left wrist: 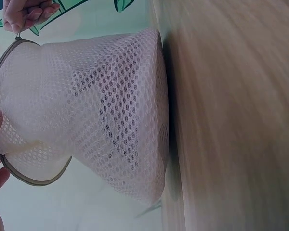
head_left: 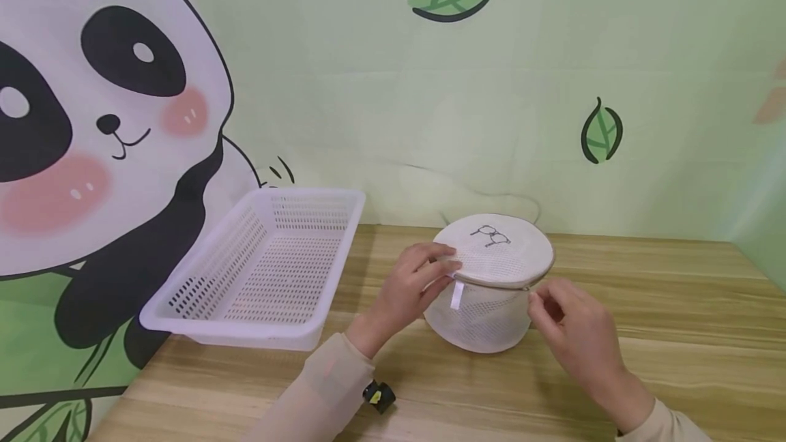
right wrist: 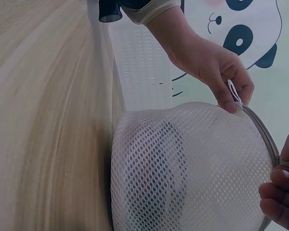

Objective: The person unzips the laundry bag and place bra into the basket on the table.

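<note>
A white mesh laundry bag, round and upright, stands on the wooden table with a small line drawing on its lid. Along the rim runs a grey-brown zipper. My left hand pinches the rim at the left, beside a white loop tab. At the front right, my right hand pinches the zipper pull between thumb and curled fingers. Greyish patches show through the lower mesh; whether something lies inside I cannot tell.
To the left stands a white plastic basket with slotted walls. A small black object with a yellow mark lies near my left sleeve. Behind the wooden table hangs a green backdrop with a panda and leaves.
</note>
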`<state>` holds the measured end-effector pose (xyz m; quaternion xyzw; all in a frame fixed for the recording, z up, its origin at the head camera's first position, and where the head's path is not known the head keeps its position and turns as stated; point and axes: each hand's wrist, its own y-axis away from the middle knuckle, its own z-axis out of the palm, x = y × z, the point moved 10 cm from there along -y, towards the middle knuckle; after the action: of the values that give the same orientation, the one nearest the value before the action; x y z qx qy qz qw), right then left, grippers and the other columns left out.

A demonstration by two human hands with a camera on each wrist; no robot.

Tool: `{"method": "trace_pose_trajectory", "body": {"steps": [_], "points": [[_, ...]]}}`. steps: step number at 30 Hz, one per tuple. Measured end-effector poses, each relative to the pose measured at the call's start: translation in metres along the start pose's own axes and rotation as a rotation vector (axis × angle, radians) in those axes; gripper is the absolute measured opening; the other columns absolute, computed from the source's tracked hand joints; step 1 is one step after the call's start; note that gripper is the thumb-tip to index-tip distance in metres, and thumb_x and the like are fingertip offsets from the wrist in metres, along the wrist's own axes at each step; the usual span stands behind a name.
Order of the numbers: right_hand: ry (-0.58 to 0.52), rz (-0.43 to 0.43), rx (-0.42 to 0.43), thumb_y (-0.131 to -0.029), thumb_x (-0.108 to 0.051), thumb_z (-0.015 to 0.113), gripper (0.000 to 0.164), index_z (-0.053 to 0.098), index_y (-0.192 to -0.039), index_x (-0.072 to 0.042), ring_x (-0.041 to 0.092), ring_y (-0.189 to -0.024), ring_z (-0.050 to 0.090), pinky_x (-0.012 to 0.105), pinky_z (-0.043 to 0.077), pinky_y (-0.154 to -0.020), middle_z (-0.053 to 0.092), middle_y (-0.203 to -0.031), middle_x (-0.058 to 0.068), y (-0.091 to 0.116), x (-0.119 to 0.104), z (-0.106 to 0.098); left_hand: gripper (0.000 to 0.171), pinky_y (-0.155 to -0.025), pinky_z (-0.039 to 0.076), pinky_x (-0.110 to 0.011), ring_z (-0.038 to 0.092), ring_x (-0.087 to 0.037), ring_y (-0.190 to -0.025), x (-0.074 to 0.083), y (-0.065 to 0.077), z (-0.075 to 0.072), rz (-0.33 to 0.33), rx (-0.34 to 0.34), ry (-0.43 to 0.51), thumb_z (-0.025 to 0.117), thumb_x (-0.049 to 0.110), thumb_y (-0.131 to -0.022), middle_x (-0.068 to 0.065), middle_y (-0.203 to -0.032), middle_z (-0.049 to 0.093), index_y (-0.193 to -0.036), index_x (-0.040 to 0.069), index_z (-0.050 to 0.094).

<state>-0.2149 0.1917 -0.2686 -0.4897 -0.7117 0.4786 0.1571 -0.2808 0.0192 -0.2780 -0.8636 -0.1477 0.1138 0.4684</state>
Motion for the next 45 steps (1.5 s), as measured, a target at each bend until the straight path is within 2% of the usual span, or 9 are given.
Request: {"method": "trace_pose_trajectory", "body": {"steps": [17, 31, 45], "points": [[0.0, 0.006, -0.001, -0.074, 0.0, 0.063, 0.015, 0.057, -0.067, -0.012, -0.002, -0.057, 0.045, 0.008, 0.04, -0.05, 0.052, -0.06, -0.007, 0.0, 0.001, 0.0, 0.02, -0.093, 0.052, -0.028, 0.061, -0.023, -0.105, -0.005, 0.002, 0.0, -0.015, 0.005, -0.007, 0.072, 0.007, -0.082, -0.01, -0.112, 0.064, -0.102, 0.008, 0.069], [-0.04, -0.049, 0.01, -0.073, 0.0, 0.063, 0.014, 0.058, -0.067, -0.011, -0.002, -0.057, 0.047, 0.009, 0.043, -0.05, 0.054, -0.061, -0.006, 0.001, -0.007, 0.0, 0.021, -0.094, 0.052, -0.027, 0.06, -0.024, -0.106, -0.012, 0.004, 0.0, -0.034, 0.015, -0.007, 0.071, 0.005, -0.083, -0.01, -0.112, 0.063, -0.103, 0.007, 0.067], [-0.025, -0.021, 0.006, -0.073, 0.001, 0.063, 0.015, 0.058, -0.066, -0.011, -0.002, -0.058, 0.047, 0.008, 0.041, -0.051, 0.053, -0.061, -0.006, -0.001, -0.005, -0.002, 0.018, -0.095, 0.052, -0.028, 0.061, -0.024, -0.107, -0.019, 0.006, 0.001, -0.076, -0.005, -0.004, 0.069, 0.003, -0.084, -0.01, -0.112, 0.065, -0.102, 0.006, 0.067]]}}
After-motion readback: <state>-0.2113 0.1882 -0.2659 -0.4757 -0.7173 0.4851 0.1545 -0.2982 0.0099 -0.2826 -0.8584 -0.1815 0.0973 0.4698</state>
